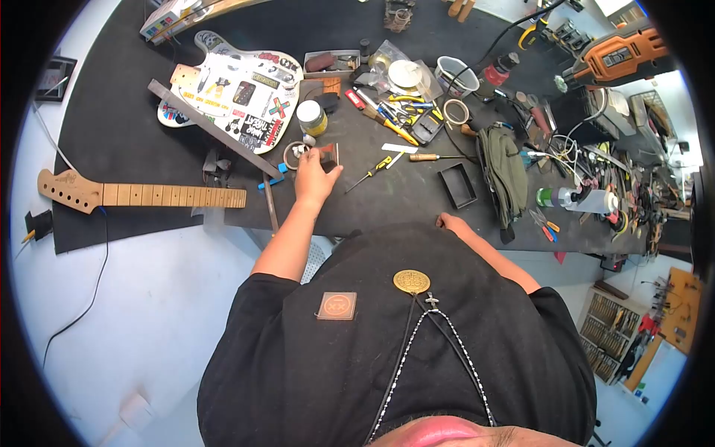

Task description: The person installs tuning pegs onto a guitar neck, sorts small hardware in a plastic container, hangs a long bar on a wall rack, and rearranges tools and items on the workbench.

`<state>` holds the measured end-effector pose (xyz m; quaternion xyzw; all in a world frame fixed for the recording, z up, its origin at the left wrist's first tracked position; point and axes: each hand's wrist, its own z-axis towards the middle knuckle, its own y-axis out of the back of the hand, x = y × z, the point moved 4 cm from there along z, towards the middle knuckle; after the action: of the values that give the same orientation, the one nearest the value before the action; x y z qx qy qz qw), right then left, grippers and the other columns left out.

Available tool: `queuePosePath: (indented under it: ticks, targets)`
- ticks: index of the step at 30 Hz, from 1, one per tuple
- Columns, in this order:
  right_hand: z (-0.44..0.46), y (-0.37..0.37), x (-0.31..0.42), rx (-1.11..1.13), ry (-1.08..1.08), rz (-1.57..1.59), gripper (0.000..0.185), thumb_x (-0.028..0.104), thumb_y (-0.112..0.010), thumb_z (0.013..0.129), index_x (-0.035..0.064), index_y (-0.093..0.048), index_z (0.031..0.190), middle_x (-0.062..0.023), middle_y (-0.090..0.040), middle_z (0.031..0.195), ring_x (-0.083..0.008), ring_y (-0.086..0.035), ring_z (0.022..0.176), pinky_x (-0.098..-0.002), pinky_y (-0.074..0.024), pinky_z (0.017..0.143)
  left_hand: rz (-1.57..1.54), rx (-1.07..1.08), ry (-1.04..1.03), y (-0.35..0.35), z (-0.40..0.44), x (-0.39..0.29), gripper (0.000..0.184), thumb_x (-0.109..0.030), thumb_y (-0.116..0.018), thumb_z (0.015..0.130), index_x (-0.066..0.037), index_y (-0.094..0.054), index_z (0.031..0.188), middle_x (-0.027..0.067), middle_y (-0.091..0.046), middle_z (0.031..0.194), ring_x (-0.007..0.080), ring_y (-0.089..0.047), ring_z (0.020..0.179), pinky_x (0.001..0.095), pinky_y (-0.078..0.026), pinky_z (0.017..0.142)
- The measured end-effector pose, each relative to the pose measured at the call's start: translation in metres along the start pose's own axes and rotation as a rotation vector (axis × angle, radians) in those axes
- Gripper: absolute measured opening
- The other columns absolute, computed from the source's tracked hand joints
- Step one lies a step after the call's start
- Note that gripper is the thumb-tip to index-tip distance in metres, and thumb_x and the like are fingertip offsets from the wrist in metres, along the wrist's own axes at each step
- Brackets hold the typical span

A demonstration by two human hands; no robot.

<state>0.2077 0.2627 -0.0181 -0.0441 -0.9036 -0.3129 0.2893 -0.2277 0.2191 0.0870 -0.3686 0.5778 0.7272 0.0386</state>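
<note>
On the dark workbench, my left hand [316,179] reaches to a small dark reddish-brown flat piece [328,153], with fingers bent at its edge; whether they grip it is hard to make out. Just left of these fingers is a round ring-shaped item [293,153] with something pale in it. A jar with a pale lid [311,118] stands behind. My right hand [446,220] rests at the bench's front edge, its fingers curled and mostly hidden. Beyond it lies a black rectangular frame [457,185].
A stickered guitar body [238,97] lies back left under a long metal bar [216,128]. The guitar neck [164,195] juts over the left edge. A yellow screwdriver [378,167], a green pouch [502,173], a bottle [585,200] and an orange power tool [618,56] are around.
</note>
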Motion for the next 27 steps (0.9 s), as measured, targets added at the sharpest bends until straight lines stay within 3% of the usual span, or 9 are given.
queuePosePath:
  ticks: [2,8,11,17,21,22,25,27]
  targets:
    - [-0.002,0.006,0.005,-0.010,0.022,-0.009,0.034,0.029,-0.073,0.088,0.0018,-0.065,0.106,-0.0218,-0.073,0.098,-0.0420,-0.069,0.099,-0.0458,-0.0529,0.085,0.015,-0.019,0.027,-0.009,-0.001,0.006,0.043,-0.023,-0.085,0.081,-0.003,-0.059,0.109,0.0203,-0.063,0.118,0.0426,-0.062,0.113,0.0503,-0.052,0.097]
    - [-0.016,0.002,0.003,-0.070,0.004,0.093,0.034,0.028,-0.074,0.087,0.0019,-0.066,0.107,-0.0213,-0.073,0.101,-0.0412,-0.069,0.098,-0.0461,-0.0532,0.084,0.091,0.066,0.028,0.005,-0.038,0.000,0.036,-0.023,-0.081,0.084,-0.002,-0.059,0.104,0.0193,-0.062,0.118,0.0407,-0.061,0.115,0.0485,-0.051,0.098]
    - [-0.012,-0.003,-0.001,-0.128,0.052,0.054,0.037,0.031,-0.075,0.088,0.0017,-0.064,0.108,-0.0181,-0.070,0.093,-0.0376,-0.068,0.089,-0.0447,-0.0528,0.079,0.160,0.205,0.055,-0.003,-0.064,0.017,0.033,-0.022,-0.080,0.084,-0.002,-0.061,0.103,0.0205,-0.062,0.124,0.0412,-0.059,0.119,0.0484,-0.050,0.101]
    - [-0.003,-0.010,-0.002,-0.108,0.048,-0.080,0.034,0.030,-0.073,0.089,0.0029,-0.062,0.108,-0.0227,-0.070,0.102,-0.0437,-0.066,0.101,-0.0489,-0.0521,0.086,0.139,0.173,-0.057,-0.015,-0.077,0.046,0.031,-0.020,-0.080,0.085,-0.001,-0.062,0.103,0.0242,-0.058,0.134,0.0444,-0.057,0.123,0.0501,-0.048,0.105]
    - [-0.010,0.000,0.012,-0.036,0.001,-0.069,0.033,0.029,-0.068,0.092,0.0035,-0.063,0.112,-0.0249,-0.069,0.108,-0.0459,-0.066,0.106,-0.0511,-0.0519,0.090,0.195,0.248,0.012,-0.008,-0.084,0.032,0.041,-0.017,-0.080,0.082,-0.001,-0.059,0.113,0.0303,-0.047,0.144,0.0494,-0.050,0.130,0.0524,-0.045,0.109]
    - [-0.012,0.002,0.016,-0.005,-0.022,-0.061,0.034,0.029,-0.066,0.094,0.0031,-0.063,0.115,-0.0257,-0.070,0.111,-0.0463,-0.066,0.108,-0.0522,-0.0520,0.092,0.237,0.229,-0.002,-0.009,-0.094,0.030,0.055,-0.016,-0.080,0.080,-0.002,-0.054,0.126,0.0334,-0.038,0.150,0.0522,-0.045,0.133,0.0564,-0.042,0.109]
    - [-0.013,0.007,0.025,0.107,-0.063,-0.098,0.042,0.032,-0.061,0.098,0.0026,-0.062,0.128,-0.0284,-0.070,0.121,-0.0465,-0.066,0.113,-0.0526,-0.0524,0.097,0.315,0.269,-0.032,-0.027,-0.128,0.033,0.078,-0.019,-0.082,0.079,-0.004,-0.043,0.146,0.0355,-0.026,0.159,0.0556,-0.036,0.142,0.0641,-0.037,0.113]
    - [-0.015,0.016,0.040,0.180,-0.068,-0.143,0.043,0.034,-0.060,0.099,0.0024,-0.066,0.128,-0.0282,-0.070,0.123,-0.0460,-0.067,0.114,-0.0520,-0.0525,0.098,0.495,0.261,-0.133,-0.076,-0.152,0.087,0.094,-0.022,-0.081,0.081,-0.007,-0.028,0.157,0.0370,-0.013,0.165,0.0595,-0.023,0.148,0.0705,-0.028,0.117]
